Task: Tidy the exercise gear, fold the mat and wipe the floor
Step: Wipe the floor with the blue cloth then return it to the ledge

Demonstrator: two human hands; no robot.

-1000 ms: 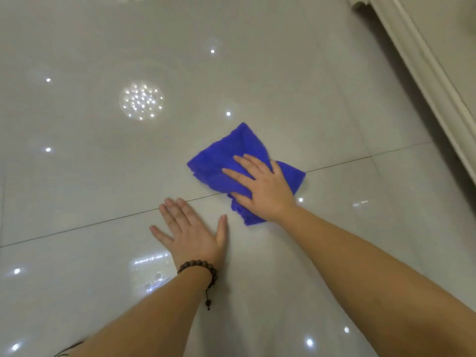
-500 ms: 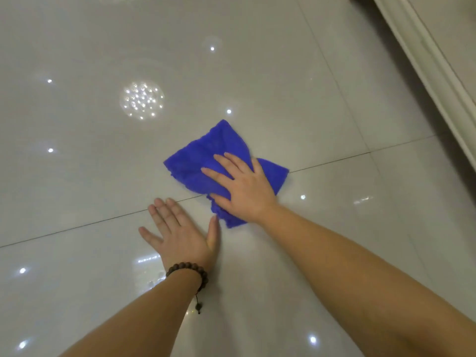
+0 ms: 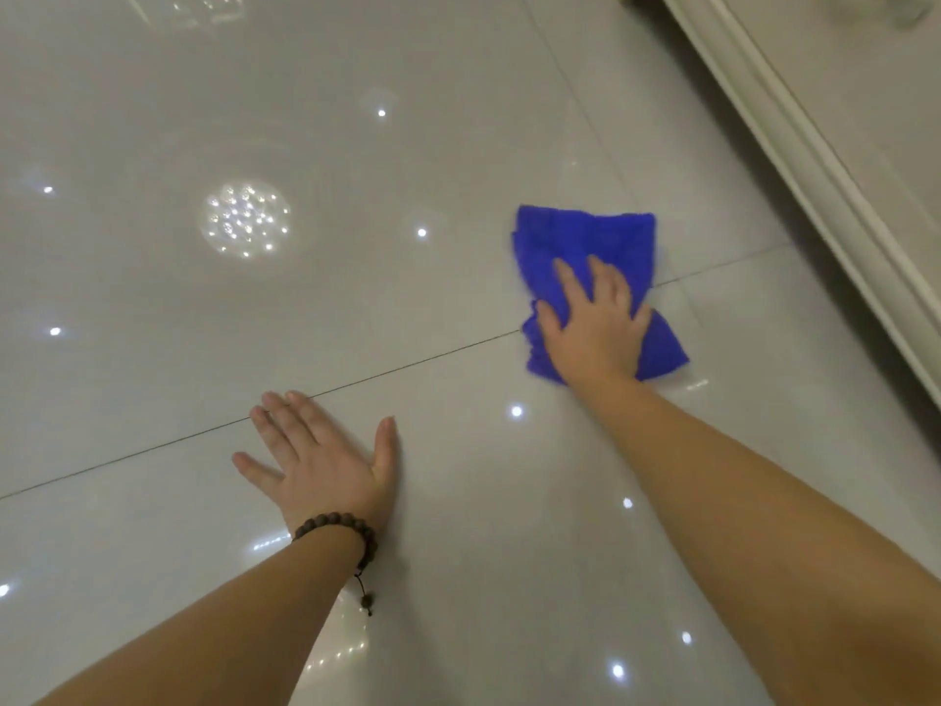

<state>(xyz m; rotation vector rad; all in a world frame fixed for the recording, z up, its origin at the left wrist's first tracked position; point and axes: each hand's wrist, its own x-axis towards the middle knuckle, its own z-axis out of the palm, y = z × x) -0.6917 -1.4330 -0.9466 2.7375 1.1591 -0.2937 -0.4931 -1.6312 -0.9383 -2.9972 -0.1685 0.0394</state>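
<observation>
A bright blue cloth (image 3: 585, 242) lies crumpled on the glossy pale tiled floor (image 3: 356, 277), right of centre. My right hand (image 3: 593, 323) presses flat on the cloth's lower half, fingers spread and pointing away from me. My left hand (image 3: 321, 456) rests palm down on the bare tile to the left and nearer me, fingers apart, holding nothing. A dark bead bracelet (image 3: 338, 529) sits on the left wrist. No mat or exercise gear is in view.
A pale moulded baseboard (image 3: 794, 155) runs diagonally along the right side, close to the cloth. A dark grout line (image 3: 153, 448) crosses the floor under both hands. Ceiling lights reflect as bright spots on the tiles.
My right hand has slid the blue cloth to the right, toward the baseboard, after first moving it slightly left. The left hand has stayed planted on the tile.
</observation>
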